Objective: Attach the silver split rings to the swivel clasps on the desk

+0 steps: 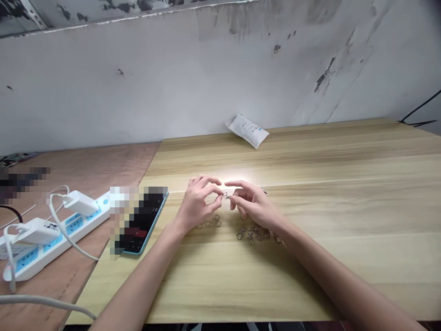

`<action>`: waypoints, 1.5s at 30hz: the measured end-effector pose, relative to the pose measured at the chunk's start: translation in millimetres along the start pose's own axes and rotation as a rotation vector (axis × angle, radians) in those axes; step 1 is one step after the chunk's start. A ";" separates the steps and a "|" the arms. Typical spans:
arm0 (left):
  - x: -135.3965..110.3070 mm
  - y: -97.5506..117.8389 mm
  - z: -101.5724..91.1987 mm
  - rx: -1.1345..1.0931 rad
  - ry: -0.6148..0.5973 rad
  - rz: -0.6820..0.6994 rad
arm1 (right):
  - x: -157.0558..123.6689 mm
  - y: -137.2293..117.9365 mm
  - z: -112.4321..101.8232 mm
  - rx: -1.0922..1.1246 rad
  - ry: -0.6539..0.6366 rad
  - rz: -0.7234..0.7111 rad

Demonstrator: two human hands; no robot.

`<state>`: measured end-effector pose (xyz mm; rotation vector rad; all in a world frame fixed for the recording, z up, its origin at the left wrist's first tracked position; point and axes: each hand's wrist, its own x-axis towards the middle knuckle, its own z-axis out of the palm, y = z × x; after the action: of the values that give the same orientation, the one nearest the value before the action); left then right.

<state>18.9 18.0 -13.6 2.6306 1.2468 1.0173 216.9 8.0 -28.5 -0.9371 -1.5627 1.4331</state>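
A small silver swivel clasp (227,196) is held up between my two hands above the wooden table. My left hand (201,197) pinches its left end between thumb and forefinger, though a separate ring there is too small to make out. On the other end, the thumb and fingers of my right hand (253,202) grip the clasp. Several metal rings (208,223) lie below my left hand. Under my right hand rests a loose group of swivel clasps (251,235), partly hidden by the wrist. Another metal piece (263,191) shows just behind the right hand.
A phone (146,223) lies left of my left arm, partly pixelated. Further left, a white power strip (69,230) carries plugged-in chargers and cables on a reddish-brown surface. A white plastic package (247,130) sits at the table's back edge, near the stained wall (179,82).
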 end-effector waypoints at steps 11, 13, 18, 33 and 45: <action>-0.6 0.6 2.1 0.170 0.083 0.102 | 4.3 -9.3 -5.2 0.602 0.134 0.274; -1.3 -0.9 3.7 0.129 0.052 0.032 | 4.3 -10.4 -8.7 0.501 0.249 0.173; -0.9 0.8 6.5 -0.061 -0.024 -0.256 | -0.3 -2.8 -3.7 -0.385 0.263 -0.202; -0.5 10.2 9.6 -0.067 -0.023 -0.273 | 0.4 10.9 12.1 -1.341 0.231 -0.387; 0.3 4.7 5.4 0.071 0.073 -0.082 | 0.1 -2.7 6.5 -0.323 -0.094 -0.059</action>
<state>25.3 16.2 -16.2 2.5907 1.4198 1.0845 210.9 5.2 -26.1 -1.0103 -1.9149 1.2188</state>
